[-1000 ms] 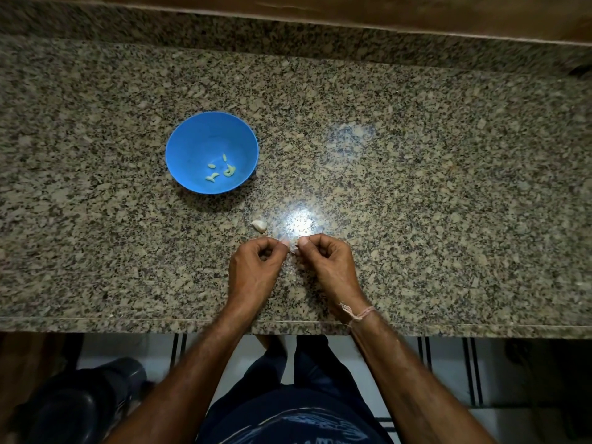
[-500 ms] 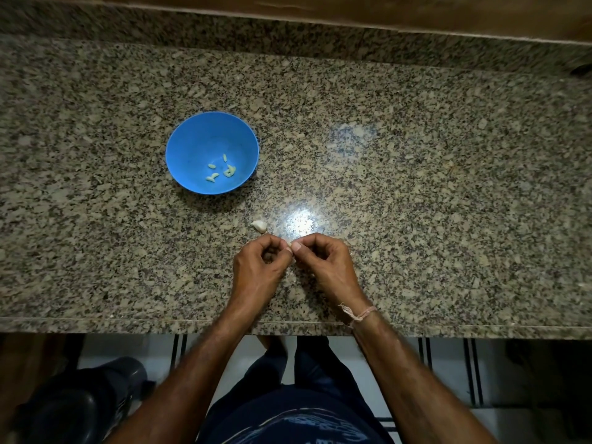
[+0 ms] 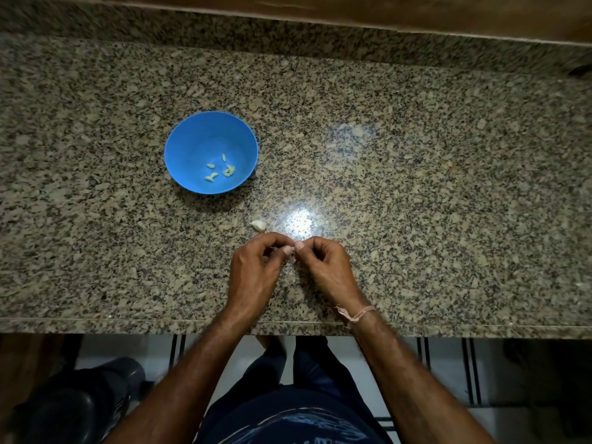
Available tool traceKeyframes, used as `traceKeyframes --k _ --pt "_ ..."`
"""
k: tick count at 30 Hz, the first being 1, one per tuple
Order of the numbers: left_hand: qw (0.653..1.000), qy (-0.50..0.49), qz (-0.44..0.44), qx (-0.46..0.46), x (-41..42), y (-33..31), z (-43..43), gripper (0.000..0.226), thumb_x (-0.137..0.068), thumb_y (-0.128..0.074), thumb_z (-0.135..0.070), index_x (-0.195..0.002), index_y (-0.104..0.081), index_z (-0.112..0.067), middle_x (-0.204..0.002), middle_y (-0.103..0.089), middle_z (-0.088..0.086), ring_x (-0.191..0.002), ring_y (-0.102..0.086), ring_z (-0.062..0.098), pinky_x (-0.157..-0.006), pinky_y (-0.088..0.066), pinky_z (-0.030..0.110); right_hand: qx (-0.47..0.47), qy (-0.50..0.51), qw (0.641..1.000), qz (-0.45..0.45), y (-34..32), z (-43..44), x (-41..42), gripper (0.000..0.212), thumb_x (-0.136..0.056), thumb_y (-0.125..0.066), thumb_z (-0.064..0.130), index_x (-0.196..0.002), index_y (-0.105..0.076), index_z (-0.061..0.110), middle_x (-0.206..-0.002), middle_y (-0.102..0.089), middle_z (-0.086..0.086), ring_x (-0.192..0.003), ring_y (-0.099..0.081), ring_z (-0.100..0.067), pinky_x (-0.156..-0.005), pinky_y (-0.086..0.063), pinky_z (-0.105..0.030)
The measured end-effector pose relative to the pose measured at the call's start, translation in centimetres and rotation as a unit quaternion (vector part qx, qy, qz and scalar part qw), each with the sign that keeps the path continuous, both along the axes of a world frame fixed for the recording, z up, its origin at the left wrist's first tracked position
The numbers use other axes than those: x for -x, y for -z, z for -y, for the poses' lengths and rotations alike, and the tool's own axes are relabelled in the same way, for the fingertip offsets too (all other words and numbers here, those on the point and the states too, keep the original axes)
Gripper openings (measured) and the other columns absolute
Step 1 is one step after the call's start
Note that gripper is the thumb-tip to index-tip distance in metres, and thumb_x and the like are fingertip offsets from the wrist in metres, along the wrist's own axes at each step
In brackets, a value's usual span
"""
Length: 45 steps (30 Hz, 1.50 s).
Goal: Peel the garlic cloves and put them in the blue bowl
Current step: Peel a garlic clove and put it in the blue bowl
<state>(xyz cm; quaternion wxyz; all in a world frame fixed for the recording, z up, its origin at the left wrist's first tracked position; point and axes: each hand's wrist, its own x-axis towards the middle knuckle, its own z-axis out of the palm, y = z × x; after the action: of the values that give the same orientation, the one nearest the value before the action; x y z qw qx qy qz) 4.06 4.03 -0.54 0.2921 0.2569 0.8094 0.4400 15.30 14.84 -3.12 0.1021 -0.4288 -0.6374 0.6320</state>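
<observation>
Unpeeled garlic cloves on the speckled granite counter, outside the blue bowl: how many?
1. The whitish unpeeled garlic clove lies on the speckled granite counter just beyond the left hand. Another may be hidden, pinched between it and the right hand.

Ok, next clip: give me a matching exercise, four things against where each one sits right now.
Things:
1. blue bowl
2. peeled cloves
3. loose clove
4. thread band

Places:
A. tied round the right wrist
B. on the counter, just beyond the left hand
C. lying inside the bowl
D. on the counter, farther back and to the left of both hands

Pairs: 1-D, 2-C, 3-B, 4-A.
</observation>
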Motion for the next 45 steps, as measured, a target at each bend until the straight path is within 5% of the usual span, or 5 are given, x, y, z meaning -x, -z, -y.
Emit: traceKeyframes --k 10,24,31,37,45 --pt "0.997 -0.057 0.008 0.051 0.0 0.8 -0.5 0.008 -0.100 -0.066 -0.022 -0.104 -0.073 -0.020 -0.094 -0.072 -0.012 -0.090 -0.066 -0.001 -0.070 -0.046 0.011 -0.023 -0.011 0.999 -0.043 -0.1 0.1 0.0 0.013 -0.095 -0.070 0.004 -0.105 -0.070 0.012 -0.104 -0.073 0.000 -0.099 -0.070 -0.013 -0.090 -0.058 -0.028" --pt "0.998 -0.051 0.011 0.037 -0.3 0.8 0.4 0.006 -0.098 -0.070 -0.030 -0.100 -0.072 -0.024 -0.089 -0.072 -0.014 -0.085 -0.067 -0.001 -0.072 -0.053 0.022 -0.010 0.028 0.998 -0.057 0.2 0.3 0.5 0.010 -0.093 -0.077 0.016 -0.099 -0.077 0.008 -0.094 -0.078 -0.004 -0.092 -0.075 -0.021 -0.085 -0.063 -0.038" --pt "0.990 -0.113 -0.054 0.071 2.1 1.6 2.4 0.007 -0.097 -0.070 -0.017 -0.101 -0.069 -0.024 -0.097 -0.069 -0.010 -0.087 -0.063 0.001 -0.064 -0.042 0.015 -0.079 0.013 0.997 -0.010 -0.2 0.2 -0.1 0.028 -0.094 -0.069 0.001 -0.118 -0.074 0.015 -0.123 -0.071 0.007 -0.110 -0.065 0.002 -0.092 -0.055 -0.017" --pt "0.991 -0.035 -0.119 0.039 0.5 2.1 3.8 0.025 -0.092 -0.075 -0.012 -0.115 -0.064 -0.014 -0.109 -0.053 -0.004 -0.088 -0.058 0.002 -0.070 -0.047 0.002 -0.156 -0.024 0.987 0.028 -0.5 0.5 -1.5 0.039 -0.093 -0.071 0.000 -0.129 -0.067 0.014 -0.118 -0.062 0.009 -0.107 -0.058 0.005 -0.092 -0.047 -0.006" --pt "0.976 0.107 -0.187 0.045 -1.6 3.8 0.2 0.052 -0.087 -0.082 -0.016 -0.133 -0.057 -0.015 -0.114 -0.055 0.000 -0.095 -0.058 0.017 -0.072 -0.058 0.039 -0.172 -0.018 0.984 0.050 0.0 0.9 -3.4 0.043 -0.092 -0.073 0.002 -0.134 -0.065 0.011 -0.119 -0.060 0.005 -0.109 -0.058 0.004 -0.093 -0.046 -0.007"
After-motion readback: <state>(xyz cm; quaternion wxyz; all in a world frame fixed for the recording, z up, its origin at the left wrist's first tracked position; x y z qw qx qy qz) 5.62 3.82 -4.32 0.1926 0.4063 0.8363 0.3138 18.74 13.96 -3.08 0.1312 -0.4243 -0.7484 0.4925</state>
